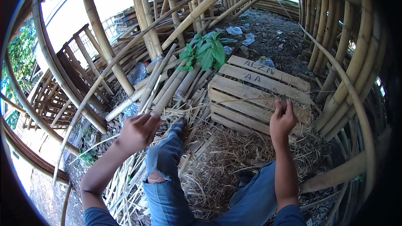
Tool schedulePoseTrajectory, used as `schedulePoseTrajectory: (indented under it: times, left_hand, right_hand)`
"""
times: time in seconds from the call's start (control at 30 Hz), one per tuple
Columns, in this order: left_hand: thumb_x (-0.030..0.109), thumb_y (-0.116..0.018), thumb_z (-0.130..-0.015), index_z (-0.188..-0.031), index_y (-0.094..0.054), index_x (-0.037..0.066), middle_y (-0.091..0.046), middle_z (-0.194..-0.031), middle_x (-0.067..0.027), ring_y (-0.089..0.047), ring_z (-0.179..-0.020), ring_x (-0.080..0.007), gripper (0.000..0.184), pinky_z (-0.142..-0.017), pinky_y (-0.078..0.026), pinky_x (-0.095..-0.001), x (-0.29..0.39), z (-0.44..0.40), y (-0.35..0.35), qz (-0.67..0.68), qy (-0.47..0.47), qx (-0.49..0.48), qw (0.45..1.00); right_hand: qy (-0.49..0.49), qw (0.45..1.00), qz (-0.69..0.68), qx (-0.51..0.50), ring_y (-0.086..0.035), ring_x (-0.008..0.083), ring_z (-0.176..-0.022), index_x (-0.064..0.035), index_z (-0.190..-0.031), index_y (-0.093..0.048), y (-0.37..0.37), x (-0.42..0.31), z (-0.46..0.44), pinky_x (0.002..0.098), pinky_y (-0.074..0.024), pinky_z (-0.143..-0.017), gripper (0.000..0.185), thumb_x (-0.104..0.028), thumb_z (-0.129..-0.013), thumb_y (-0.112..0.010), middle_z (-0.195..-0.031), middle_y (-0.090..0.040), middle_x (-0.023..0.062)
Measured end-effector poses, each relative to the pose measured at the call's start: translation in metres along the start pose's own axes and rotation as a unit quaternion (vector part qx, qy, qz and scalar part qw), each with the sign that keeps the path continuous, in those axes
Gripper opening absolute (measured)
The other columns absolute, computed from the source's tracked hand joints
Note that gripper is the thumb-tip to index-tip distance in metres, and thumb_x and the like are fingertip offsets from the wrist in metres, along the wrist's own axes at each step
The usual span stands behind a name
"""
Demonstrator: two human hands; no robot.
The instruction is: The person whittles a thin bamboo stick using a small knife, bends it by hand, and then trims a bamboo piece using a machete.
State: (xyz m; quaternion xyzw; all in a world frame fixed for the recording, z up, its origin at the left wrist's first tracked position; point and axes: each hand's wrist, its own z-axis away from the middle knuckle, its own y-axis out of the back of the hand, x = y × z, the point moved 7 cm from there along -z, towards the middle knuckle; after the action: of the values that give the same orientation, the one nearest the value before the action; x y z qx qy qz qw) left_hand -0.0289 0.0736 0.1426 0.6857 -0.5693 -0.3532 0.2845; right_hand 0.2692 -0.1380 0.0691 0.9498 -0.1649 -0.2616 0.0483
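A thin bamboo strip (pixel 228 101) stretches between my two hands, with a pale end (pixel 97 145) sticking out below and left of my left hand. My left hand (pixel 140 132) is closed around the strip above my left knee. Higher and to the right, my right hand (pixel 284 119) pinches the strip's other end. Something small and dark, perhaps a blade, shows at the right fingertips; its shape is mostly hidden. Behind the strip lies a slatted wooden crate (pixel 247 86) with dark stencilled letters, close to my right hand.
Curly shavings (pixel 226 150) cover the ground around my legs. Split bamboo strips (pixel 125 196) lie at lower left. Cut bamboo poles (pixel 176 86) and a leafy green plant (pixel 211 52) are ahead. Upright bamboo poles (pixel 356 75) stand on the right, and a slanting pole (pixel 104 73) crosses the left.
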Motion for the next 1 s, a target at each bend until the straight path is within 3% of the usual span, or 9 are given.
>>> schedulePoseTrajectory:
  times: [0.17,0.37,0.47,0.57,0.73,1.0]
  left_hand:
    - [0.008,-0.064,-0.079,-0.084,-0.059,0.001,-0.051,-0.06,-0.0083,-0.051,-0.048,-0.0233,0.01,-0.043,-0.04,-0.0351,0.005,0.007,-0.004,0.008,0.004,-0.032,0.999]
    - [0.01,-0.063,-0.079,-0.084,-0.057,0.002,-0.05,-0.063,-0.0064,-0.054,-0.053,-0.0213,0.012,-0.044,-0.042,-0.0337,-0.011,0.01,0.008,-0.043,0.03,0.0,0.999]
    - [0.001,-0.062,-0.073,-0.084,-0.057,0.004,-0.053,-0.065,-0.0076,-0.055,-0.056,-0.0231,0.012,-0.047,-0.044,-0.034,-0.028,0.016,0.016,-0.028,0.046,0.028,0.998]
    - [-0.003,-0.061,-0.068,-0.08,-0.057,0.004,-0.054,-0.066,-0.0098,-0.056,-0.055,-0.0267,0.014,-0.049,-0.044,-0.0354,-0.039,0.017,0.026,-0.02,0.072,0.034,0.997]
    - [0.0,-0.06,-0.074,-0.079,-0.058,0.003,-0.057,-0.069,-0.0103,-0.057,-0.056,-0.0275,0.007,-0.05,-0.045,-0.0356,-0.049,0.023,0.028,-0.009,0.096,0.014,0.995]
    - [0.005,-0.061,-0.078,-0.078,-0.058,0.003,-0.057,-0.067,-0.0099,-0.056,-0.054,-0.0276,0.003,-0.049,-0.045,-0.0348,-0.045,0.02,0.03,-0.012,0.085,0.032,0.996]
  right_hand:
    - [-0.04,0.998,0.033,-0.042,-0.061,0.0233,-0.052,-0.0066,-0.09,-0.058,-0.002,0.007,0.001,0.0305,-0.0435,-0.046,0.012,-0.015,-0.084,-0.063,-0.061,-0.061,0.006]
    - [-0.07,0.995,-0.062,-0.039,-0.064,0.0174,-0.064,-0.0041,-0.093,-0.058,-0.006,0.024,-0.007,0.0269,-0.0464,-0.055,0.01,-0.012,-0.087,-0.059,-0.071,-0.065,0.0076]
    - [-0.013,0.989,-0.119,-0.082,-0.067,0.0174,-0.076,-0.0007,-0.098,-0.057,-0.011,0.023,-0.007,0.026,-0.0494,-0.065,0.013,0.0,-0.085,-0.058,-0.08,-0.066,0.009]
    - [-0.01,0.992,-0.104,-0.076,-0.067,0.0178,-0.079,-0.0002,-0.1,-0.057,-0.009,0.022,-0.008,0.0265,-0.0501,-0.069,0.015,0.003,-0.084,-0.058,-0.084,-0.067,0.0104]
    - [0.022,0.992,-0.106,-0.059,-0.068,0.0188,-0.075,-0.0011,-0.099,-0.058,-0.01,0.019,-0.005,0.0272,-0.0509,-0.064,0.017,0.002,-0.083,-0.06,-0.083,-0.068,0.0109]
    - [0.016,1.0,0.0,-0.009,-0.068,0.0201,-0.067,-0.0047,-0.093,-0.06,0.001,0.004,-0.005,0.0274,-0.0499,-0.055,0.019,0.004,-0.076,-0.062,-0.075,-0.068,0.0078]
